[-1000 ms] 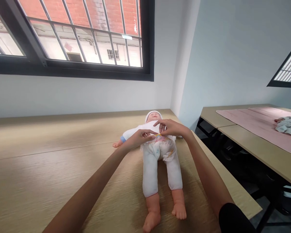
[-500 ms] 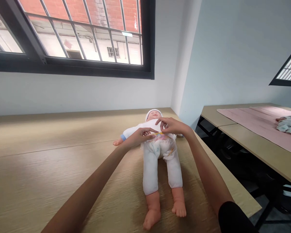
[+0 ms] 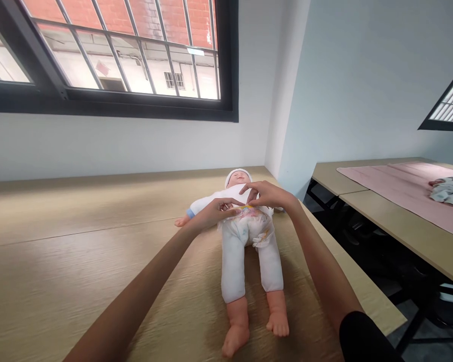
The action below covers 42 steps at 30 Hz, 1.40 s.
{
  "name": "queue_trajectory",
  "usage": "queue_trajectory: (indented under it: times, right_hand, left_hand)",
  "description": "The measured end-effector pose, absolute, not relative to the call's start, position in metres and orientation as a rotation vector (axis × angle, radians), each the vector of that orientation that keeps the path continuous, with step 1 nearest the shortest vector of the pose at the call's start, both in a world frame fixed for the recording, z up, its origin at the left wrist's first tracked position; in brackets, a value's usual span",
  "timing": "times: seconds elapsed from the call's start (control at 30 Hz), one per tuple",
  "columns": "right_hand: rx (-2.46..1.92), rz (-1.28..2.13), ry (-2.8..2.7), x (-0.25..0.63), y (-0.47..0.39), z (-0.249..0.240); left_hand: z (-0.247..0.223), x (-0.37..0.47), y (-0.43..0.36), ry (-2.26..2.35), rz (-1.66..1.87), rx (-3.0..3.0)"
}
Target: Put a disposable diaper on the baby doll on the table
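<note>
A baby doll (image 3: 233, 271) in a white body suit and white cap lies on its back on the wooden table (image 3: 79, 261), its feet toward me. Round its hips is a white diaper (image 3: 250, 226) with coloured prints and a yellow strip at the waist. My left hand (image 3: 221, 211) is closed on the diaper's waist edge at the left. From the right, my right hand (image 3: 264, 195) pinches the same waist edge near the middle, close to my left fingertips.
Behind the table are a wall and a barred window (image 3: 136, 60). At the right, another table (image 3: 385, 216) bears a pink cloth (image 3: 392, 188) with a patterned bundle (image 3: 451, 192) on it. Dark table legs show below.
The view has shifted very slightly. Both hands stay at the diaper's waist, and the doll lies as before.
</note>
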State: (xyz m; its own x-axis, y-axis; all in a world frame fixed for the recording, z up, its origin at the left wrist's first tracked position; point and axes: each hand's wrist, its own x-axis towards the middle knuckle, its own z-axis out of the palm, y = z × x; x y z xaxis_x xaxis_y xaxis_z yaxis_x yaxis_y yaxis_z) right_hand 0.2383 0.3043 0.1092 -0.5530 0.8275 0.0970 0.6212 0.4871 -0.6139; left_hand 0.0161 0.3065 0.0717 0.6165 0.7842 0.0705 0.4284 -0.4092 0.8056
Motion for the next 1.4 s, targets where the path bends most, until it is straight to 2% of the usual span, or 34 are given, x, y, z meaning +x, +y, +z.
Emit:
queue_trajectory:
  times: [0.4,0.6,0.83,1.4]
  right_hand:
    - [-1.309,0.558,-2.318,0.23,0.301,0.109]
    - [-1.273,0.562,-2.339,0.234,0.303,0.109]
    - [-1.249,0.748,-2.373,0.241,0.305,0.111]
    - [-1.223,0.567,-2.297,0.243,0.303,0.112]
  left_hand:
    - [0.074,0.016,0.306,0.955,0.565,2.053]
    - [0.073,0.016,0.306,0.949,0.558,2.018]
    - [0.072,0.015,0.306,0.956,0.551,2.009]
    - [0.07,0.016,0.307,0.927,0.565,1.972]
